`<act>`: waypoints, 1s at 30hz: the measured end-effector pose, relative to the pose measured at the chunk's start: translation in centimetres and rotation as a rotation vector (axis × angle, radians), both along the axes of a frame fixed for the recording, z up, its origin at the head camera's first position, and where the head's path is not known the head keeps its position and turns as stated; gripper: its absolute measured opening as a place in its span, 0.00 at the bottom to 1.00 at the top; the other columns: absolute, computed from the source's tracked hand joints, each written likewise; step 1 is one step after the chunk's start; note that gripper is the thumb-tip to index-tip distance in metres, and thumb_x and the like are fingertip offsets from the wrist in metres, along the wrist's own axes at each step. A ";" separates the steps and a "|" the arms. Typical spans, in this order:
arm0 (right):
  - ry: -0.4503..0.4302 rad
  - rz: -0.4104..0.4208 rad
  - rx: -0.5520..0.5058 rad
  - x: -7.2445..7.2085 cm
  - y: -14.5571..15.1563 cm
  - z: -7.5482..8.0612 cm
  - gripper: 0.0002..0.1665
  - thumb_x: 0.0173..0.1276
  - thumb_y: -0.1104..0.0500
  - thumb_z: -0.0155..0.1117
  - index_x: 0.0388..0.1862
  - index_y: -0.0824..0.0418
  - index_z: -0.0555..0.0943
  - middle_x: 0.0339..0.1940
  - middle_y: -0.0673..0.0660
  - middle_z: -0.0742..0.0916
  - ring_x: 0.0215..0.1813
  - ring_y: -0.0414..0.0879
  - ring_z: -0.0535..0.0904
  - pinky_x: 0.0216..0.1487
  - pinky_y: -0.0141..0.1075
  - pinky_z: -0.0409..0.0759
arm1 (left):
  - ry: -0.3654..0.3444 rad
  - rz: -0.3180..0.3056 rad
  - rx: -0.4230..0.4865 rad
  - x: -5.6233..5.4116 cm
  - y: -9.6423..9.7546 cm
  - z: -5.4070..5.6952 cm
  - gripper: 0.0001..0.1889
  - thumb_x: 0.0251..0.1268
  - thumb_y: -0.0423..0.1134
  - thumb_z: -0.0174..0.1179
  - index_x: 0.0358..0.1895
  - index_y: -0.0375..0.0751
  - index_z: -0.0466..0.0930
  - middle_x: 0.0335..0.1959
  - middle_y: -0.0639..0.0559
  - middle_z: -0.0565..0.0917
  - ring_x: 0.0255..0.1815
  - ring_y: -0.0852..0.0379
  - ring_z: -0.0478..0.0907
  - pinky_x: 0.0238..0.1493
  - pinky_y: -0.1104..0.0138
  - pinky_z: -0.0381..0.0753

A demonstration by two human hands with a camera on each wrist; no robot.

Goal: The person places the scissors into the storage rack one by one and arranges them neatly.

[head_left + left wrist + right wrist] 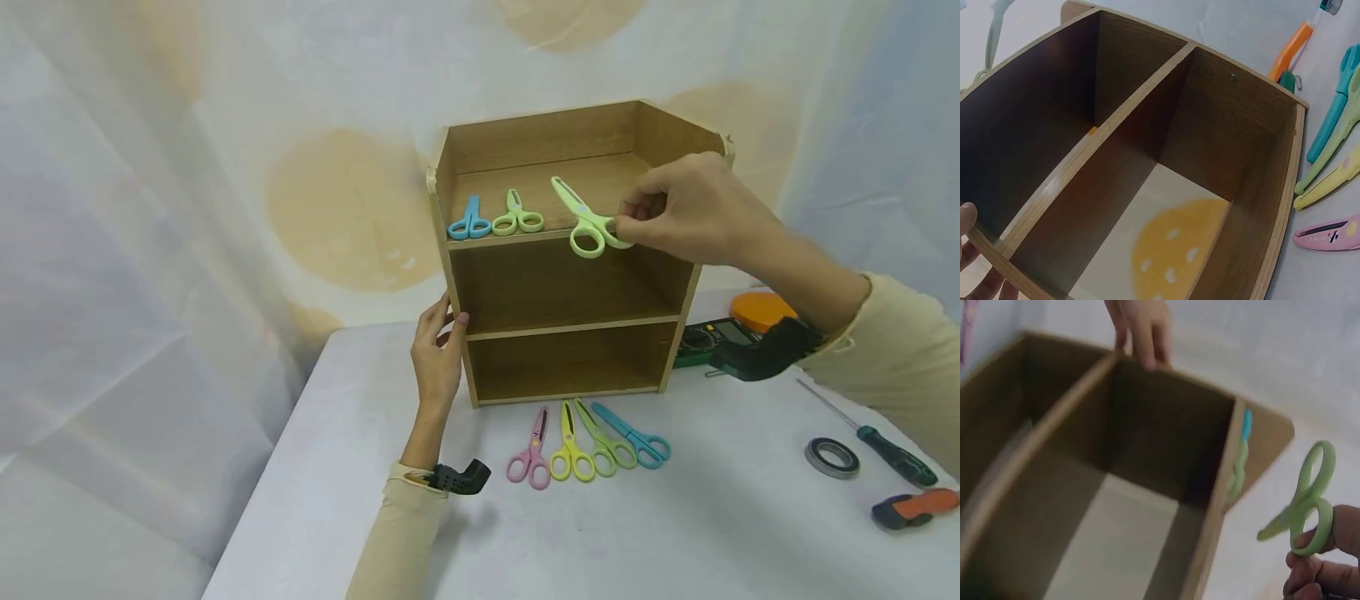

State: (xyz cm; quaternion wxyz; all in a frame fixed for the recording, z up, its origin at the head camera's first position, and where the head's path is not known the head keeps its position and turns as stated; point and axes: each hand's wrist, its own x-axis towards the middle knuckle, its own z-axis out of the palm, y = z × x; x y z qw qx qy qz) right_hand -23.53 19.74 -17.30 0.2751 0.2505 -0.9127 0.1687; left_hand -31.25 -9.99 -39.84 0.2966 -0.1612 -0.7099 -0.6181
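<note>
My right hand [686,208] pinches one handle loop of light green scissors [582,210], held up before the top shelf of a wooden shelf unit [566,327]. In the right wrist view these scissors [1310,503] hang beside the unit's top edge. Blue scissors [470,219] and another light green pair [516,215] lie on the left of the top shelf, handles toward the front. My left hand [438,350] grips the unit's left side panel, thumb on the front edge. In the left wrist view its fingertips [967,217] show at that panel's edge.
Before the unit lie pink [534,450], yellow [570,446], green [606,442] and blue scissors [636,435]. To the right are a multimeter [720,336], an orange round lid [761,310], a screwdriver [892,454], a ring-shaped bearing [832,457] and an orange-black tool [915,508].
</note>
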 end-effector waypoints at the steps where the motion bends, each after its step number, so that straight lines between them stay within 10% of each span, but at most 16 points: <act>1: -0.006 -0.009 0.002 -0.5 -0.1 0.5 0.05 0.62 0.62 0.68 0.29 0.63 0.88 0.22 0.52 0.86 0.26 0.44 0.77 0.27 0.25 0.71 | -0.003 -0.002 -0.005 0.0 0.0 0.0 0.26 0.73 0.48 0.61 0.71 0.49 0.73 0.62 0.52 0.76 0.59 0.52 0.76 0.57 0.53 0.79; 17: -0.244 -0.149 0.051 -6.5 -1.1 1.2 0.12 0.64 0.56 0.61 0.28 0.61 0.88 0.18 0.51 0.82 0.23 0.46 0.71 0.24 0.37 0.68 | 0.006 0.000 -0.014 0.3 0.6 0.1 0.25 0.74 0.43 0.60 0.71 0.45 0.72 0.63 0.47 0.75 0.59 0.49 0.76 0.56 0.56 0.79; 23: -0.314 -0.186 0.055 -6.8 -1.1 0.8 0.13 0.67 0.54 0.62 0.31 0.62 0.87 0.20 0.52 0.81 0.28 0.48 0.71 0.27 0.39 0.67 | 0.003 -0.004 -0.010 2.3 1.1 2.0 0.24 0.74 0.35 0.59 0.70 0.34 0.71 0.62 0.38 0.75 0.59 0.42 0.76 0.57 0.54 0.79; 30: -0.189 -0.186 0.048 -4.6 -1.3 1.1 0.18 0.69 0.57 0.53 0.39 0.64 0.89 0.28 0.56 0.86 0.29 0.50 0.74 0.29 0.40 0.69 | -0.017 -0.011 -0.019 3.7 0.9 3.2 0.24 0.73 0.34 0.60 0.69 0.32 0.71 0.63 0.38 0.75 0.60 0.43 0.76 0.57 0.56 0.79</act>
